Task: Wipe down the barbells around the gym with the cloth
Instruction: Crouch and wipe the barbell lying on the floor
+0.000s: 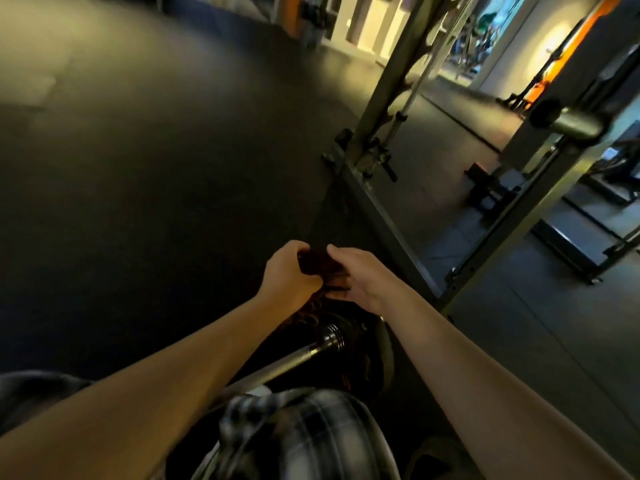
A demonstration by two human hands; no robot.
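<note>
A dark reddish cloth point(317, 263) is bunched between both my hands above the end of a barbell. My left hand point(287, 277) grips the cloth from the left with curled fingers. From the right, my right hand point(360, 271) pinches the same cloth, its fingertips on the top edge. Below the hands lies the barbell point(294, 358), a steel shaft with a ringed chrome collar point(333, 336) and a dark weight plate point(367, 355) on the floor. The sleeve end under the cloth is hidden.
A grey steel rack frame point(374, 199) runs along the floor to the right, with uprights and a padded roller point(571, 124). Dark rubber flooring point(156, 168) spreads to the left. My knee in plaid fabric point(298, 434) is at the bottom. Orange-trimmed equipment point(568, 53) stands far right.
</note>
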